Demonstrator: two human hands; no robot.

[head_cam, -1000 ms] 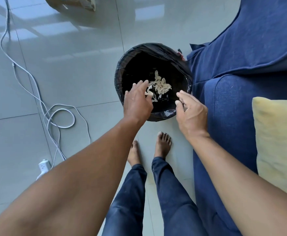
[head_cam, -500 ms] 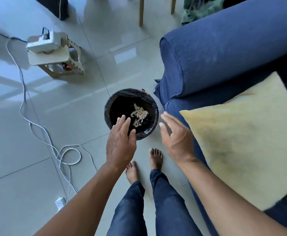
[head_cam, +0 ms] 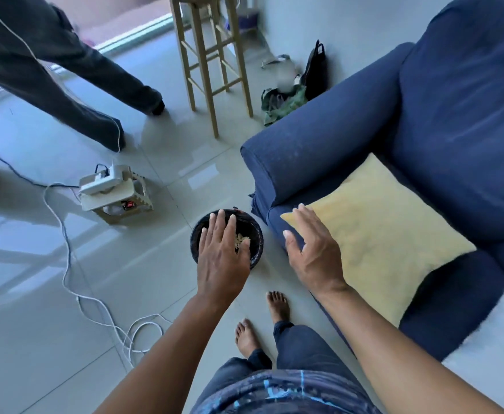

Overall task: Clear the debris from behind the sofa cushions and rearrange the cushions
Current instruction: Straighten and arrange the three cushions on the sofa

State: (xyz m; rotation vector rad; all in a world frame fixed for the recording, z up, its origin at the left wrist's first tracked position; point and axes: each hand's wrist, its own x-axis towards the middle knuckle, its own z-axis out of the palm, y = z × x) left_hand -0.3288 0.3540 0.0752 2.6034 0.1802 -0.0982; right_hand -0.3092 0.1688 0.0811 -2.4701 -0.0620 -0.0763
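Observation:
A black-lined bin [head_cam: 257, 234] stands on the tiled floor beside the blue sofa [head_cam: 319, 144]. Pale debris scraps [head_cam: 240, 239] lie inside the bin, mostly hidden by my hand. My left hand [head_cam: 222, 256] hovers flat above the bin, fingers straight, holding nothing. My right hand [head_cam: 313, 252] is spread open in the air near the front corner of a yellow cushion [head_cam: 388, 234] that lies flat on the sofa seat. A blue back cushion [head_cam: 465, 100] leans against the sofa back.
A white cable [head_cam: 65, 264] snakes over the floor at left, near a small stool with a white device [head_cam: 110, 186]. A wooden bar stool [head_cam: 212, 55] and bags [head_cam: 292, 94] stand behind. Another person's legs [head_cam: 65, 70] are at top left. My bare feet [head_cam: 262, 321] are below.
The view has risen and pulled back from the bin, showing more of the sofa and room. Both hands have stayed open, the left over the bin, the right drifting toward the yellow cushion.

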